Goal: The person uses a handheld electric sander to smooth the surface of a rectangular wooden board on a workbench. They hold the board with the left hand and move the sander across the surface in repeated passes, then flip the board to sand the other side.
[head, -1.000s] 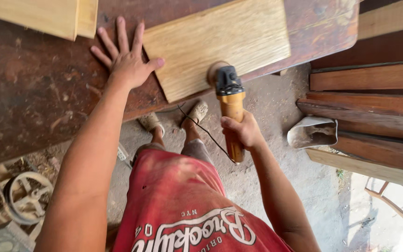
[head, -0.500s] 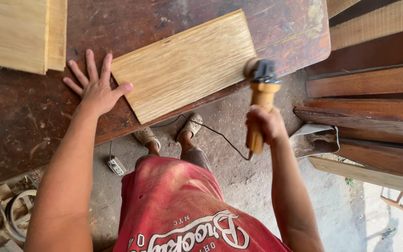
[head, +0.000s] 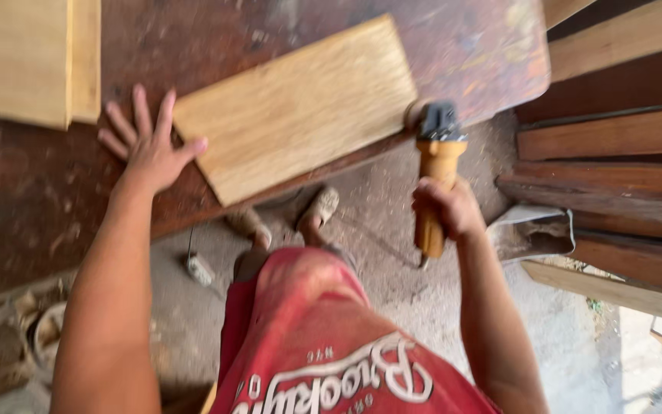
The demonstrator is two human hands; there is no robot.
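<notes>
A light oak-coloured board (head: 300,107) lies slanted on the dark brown workbench (head: 32,199), its near corner overhanging the bench edge. My left hand (head: 147,146) rests flat on the bench, fingers spread, thumb touching the board's left end. In my right hand (head: 446,207) is the yellow handle of an angle grinder (head: 438,165). Its black head and disc sit at the board's right end, by the bench edge. A thin cord trails from the handle toward the floor.
More pale boards (head: 24,54) lie on the bench at the upper left. Dark planks (head: 614,153) are stacked on the right, with a grey sack (head: 534,230) below them. My sandalled feet (head: 285,218) stand on a dusty floor beside a small plug (head: 199,268). Scrap lies at lower left.
The grinder has moved from over the board's lower right edge out to its right end. My left hand stayed flat on the bench at the board's left end.
</notes>
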